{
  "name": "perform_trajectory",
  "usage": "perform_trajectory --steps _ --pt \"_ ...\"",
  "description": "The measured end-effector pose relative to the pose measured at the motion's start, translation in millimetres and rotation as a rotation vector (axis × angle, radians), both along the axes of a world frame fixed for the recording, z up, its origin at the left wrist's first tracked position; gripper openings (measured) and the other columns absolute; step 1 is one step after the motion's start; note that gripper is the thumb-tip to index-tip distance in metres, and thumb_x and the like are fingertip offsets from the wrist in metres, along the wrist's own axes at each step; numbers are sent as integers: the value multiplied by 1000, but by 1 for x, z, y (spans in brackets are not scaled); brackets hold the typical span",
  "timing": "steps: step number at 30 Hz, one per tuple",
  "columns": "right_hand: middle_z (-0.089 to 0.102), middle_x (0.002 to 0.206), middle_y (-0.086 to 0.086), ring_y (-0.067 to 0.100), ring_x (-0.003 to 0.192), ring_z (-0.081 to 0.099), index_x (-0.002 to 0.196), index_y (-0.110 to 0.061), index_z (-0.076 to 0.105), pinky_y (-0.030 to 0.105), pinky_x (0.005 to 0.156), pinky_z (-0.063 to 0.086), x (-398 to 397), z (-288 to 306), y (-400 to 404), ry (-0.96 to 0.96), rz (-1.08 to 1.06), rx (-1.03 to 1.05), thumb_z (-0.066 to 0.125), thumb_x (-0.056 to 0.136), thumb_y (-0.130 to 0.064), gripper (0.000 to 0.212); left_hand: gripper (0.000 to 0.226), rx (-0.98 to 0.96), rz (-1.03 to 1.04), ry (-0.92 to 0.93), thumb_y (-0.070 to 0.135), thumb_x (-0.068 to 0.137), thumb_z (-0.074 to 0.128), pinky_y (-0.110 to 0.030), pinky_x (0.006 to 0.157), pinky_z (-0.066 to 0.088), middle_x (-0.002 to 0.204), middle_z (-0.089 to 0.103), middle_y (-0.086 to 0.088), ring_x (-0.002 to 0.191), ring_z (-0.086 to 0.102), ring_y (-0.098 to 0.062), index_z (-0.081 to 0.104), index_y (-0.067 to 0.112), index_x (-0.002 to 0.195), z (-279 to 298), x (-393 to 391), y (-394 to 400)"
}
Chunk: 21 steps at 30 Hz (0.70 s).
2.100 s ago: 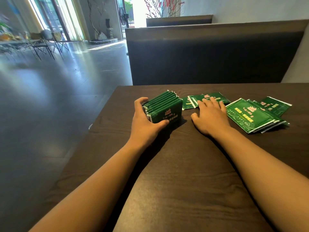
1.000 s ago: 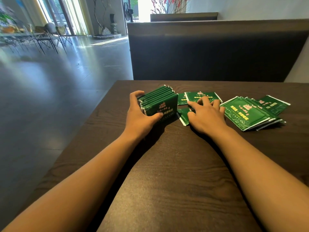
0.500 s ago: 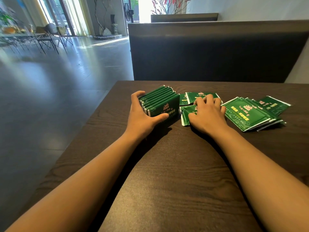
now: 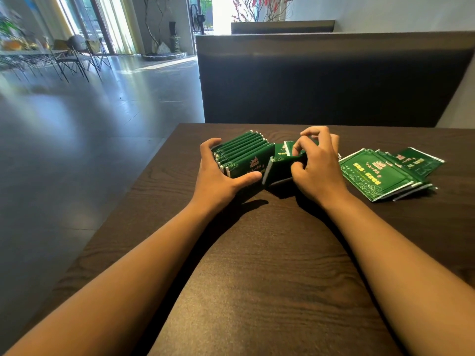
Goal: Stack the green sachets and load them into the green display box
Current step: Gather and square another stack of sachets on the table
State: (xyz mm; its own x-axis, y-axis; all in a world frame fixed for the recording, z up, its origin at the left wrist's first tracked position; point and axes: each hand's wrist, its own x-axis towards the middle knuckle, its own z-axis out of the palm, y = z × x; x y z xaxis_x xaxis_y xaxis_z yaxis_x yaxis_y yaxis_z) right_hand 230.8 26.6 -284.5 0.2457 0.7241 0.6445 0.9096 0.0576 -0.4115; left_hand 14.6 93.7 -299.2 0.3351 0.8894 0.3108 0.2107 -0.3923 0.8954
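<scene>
Green sachets gathered on a dark table — both hands busy.

The left hand grips an upright stack of sachets standing on the table; just beside it the right hand pinches a couple of lifted sachets — a loose pile lies flat to the right.

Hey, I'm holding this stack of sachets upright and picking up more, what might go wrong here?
1. The upright stack is braced only by the left hand; loosening that grip could let it fan out or topple.
2. The right hand pinches a tilted sachet close beside the stack; swinging it in could knock the front one.
3. The loose pile lies splayed, so later grabs may come up uneven.
</scene>
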Motion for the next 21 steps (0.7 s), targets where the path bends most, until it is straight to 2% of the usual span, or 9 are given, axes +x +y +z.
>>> perform_trajectory --steps 5,11,13,16,17,18,20,21 --pt "44 127 6 23 120 40 100 -19 58 30 93 40 -5 -1 0 11 132 -14 68 79 -11 25 100 0 -14 8 41 66 95 -48 110 50 142 47 1 130 54 -18 25 45 137 0 0 0" --pt "40 134 4 14 126 45 128 -20 52 25 101 47 -12 1 0 95 290 -28 77 81 -10 54 99 15 -15 21 35 67 96 -49 109 50 142 47 0 130 54 -20 24 45 136 -1 1 0" --pt "38 140 3 15 130 46 137 -22 47 20 99 47 -16 1 -1 159 326 -57 76 82 -8 64 99 22 -11 30 31 68 95 -50 109 51 142 47 -1 130 54 -20 24 46 135 -1 1 0" --pt "33 152 5 16 138 40 146 -23 36 4 92 42 -21 3 -2 324 346 -123 67 86 -2 71 96 27 -10 46 20 73 92 -49 108 51 142 47 -3 129 55 -21 24 39 139 0 1 -1" --pt "30 156 6 16 140 39 148 -24 33 5 94 41 -22 3 -2 370 339 -144 63 89 -2 71 95 25 -15 39 16 75 90 -48 107 52 140 48 -3 128 56 -21 24 37 140 1 0 -2" --pt "27 159 7 18 142 37 150 -26 29 12 99 42 -23 4 -2 420 335 -164 59 92 -3 70 94 21 -23 27 12 76 89 -46 106 54 138 50 -3 125 58 -19 24 35 140 2 0 -2" --pt "22 164 10 24 147 33 153 -30 23 38 111 42 -23 5 -3 562 347 -201 50 94 -10 67 94 11 -55 14 6 78 87 -39 100 58 130 55 -1 118 62 -15 24 33 142 4 -1 -3" --pt "20 164 12 26 148 29 153 -32 21 46 114 39 -23 5 -4 628 357 -217 46 92 -16 69 94 5 -77 18 3 78 85 -33 95 59 127 56 1 115 64 -13 24 32 144 5 -1 -4"
